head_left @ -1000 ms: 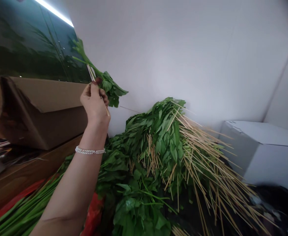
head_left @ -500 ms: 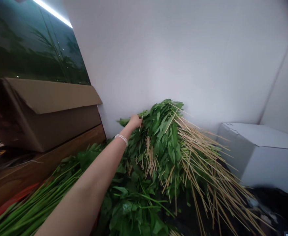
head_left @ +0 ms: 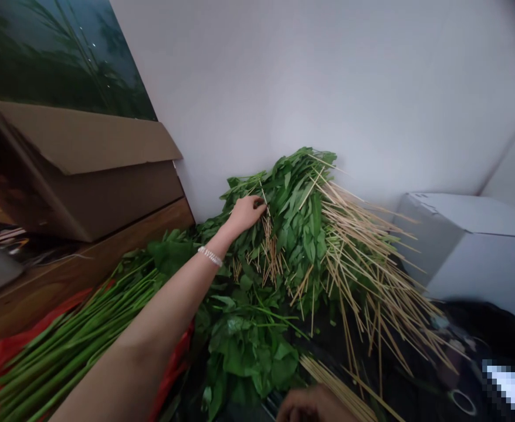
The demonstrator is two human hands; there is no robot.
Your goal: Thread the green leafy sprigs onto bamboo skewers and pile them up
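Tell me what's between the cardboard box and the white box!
In the head view, green leaves heap up between the cardboard box and the white box, with thin sticks poking out toward the white one. The left hand is at the leaves.

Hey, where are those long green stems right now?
In the head view, the long green stems lie at the lower left, on the red plastic, just left of the left arm.

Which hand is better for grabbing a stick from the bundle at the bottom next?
Probably the right hand: it's low down beside those sticks, though partly cut off by the picture's edge. The left hand is stretched out at the leafy pile, farther away.
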